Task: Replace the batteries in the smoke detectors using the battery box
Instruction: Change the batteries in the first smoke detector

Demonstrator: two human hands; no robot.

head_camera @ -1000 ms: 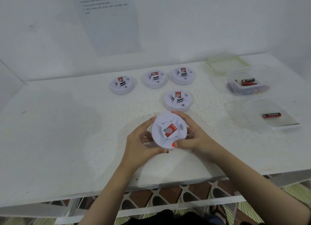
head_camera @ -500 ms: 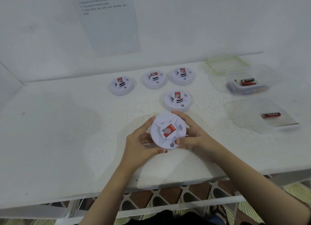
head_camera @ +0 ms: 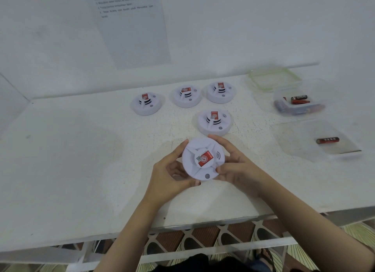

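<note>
**Head view.** Centre of frame: one detector (head_camera: 203,160), a white disc w/ a red label on its raised hub, face turned to the camera, held over the front-centre part of the table (head_camera: 71,166).

- Left grip (head_camera: 170,176): closed round the disc's left rim, thumb along the lower edge, forefinger on the upper-left edge.
- Right grip (head_camera: 237,170): gripping the right rim, forefinger over the top edge, thumb on the face just beside the grey button (head_camera: 207,175).

Above centre, all face up on the table:

- 2nd detector (head_camera: 214,122) stands just beyond the held one.
- 3 more stand in a row farther back: left detector (head_camera: 146,103), mid detector (head_camera: 186,96), right detector (head_camera: 221,92).
- Each has a red label on top and dark slots round the hub.

Right of frame:

- Clear battery box (head_camera: 284,107), open, w/ several red/black batteries (head_camera: 300,99) inside.
- Green-rimmed lid (head_camera: 274,78) lies flat behind the box, in the upper right, near the wall.
- Below the box is a clear flat piece, approx. a shallow tray (head_camera: 300,145), w/ a single red battery (head_camera: 327,140) lying on its side in it, well apart from the grips.

Upper centre-left: printed sheet (head_camera: 132,32) on the wall, text too blurred to read.
</note>
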